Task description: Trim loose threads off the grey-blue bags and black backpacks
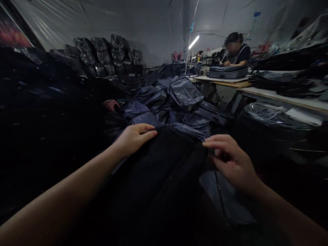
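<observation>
1. Black nylon bag body lies across the person's lap area or work surface (cannot tell which, too dark), directly under both hands.
2. Left hand: open, fingers nearly flat on the top edge, resting rather than gripping.
3. Right hand: fingers curled at the bag's edge; cannot tell whether it pinches anything.
4. Below the right hand, a grey-blue fabric panel carries a thin dark zipper.
5. Beyond, a heap of navy fabric bags sits close in front, and a co-worker works at a long white table.
6. Risk: a loose grip could let the slippery nylon slide off; a snagged zipper could catch the fabric, and poor light could hide it.
</observation>
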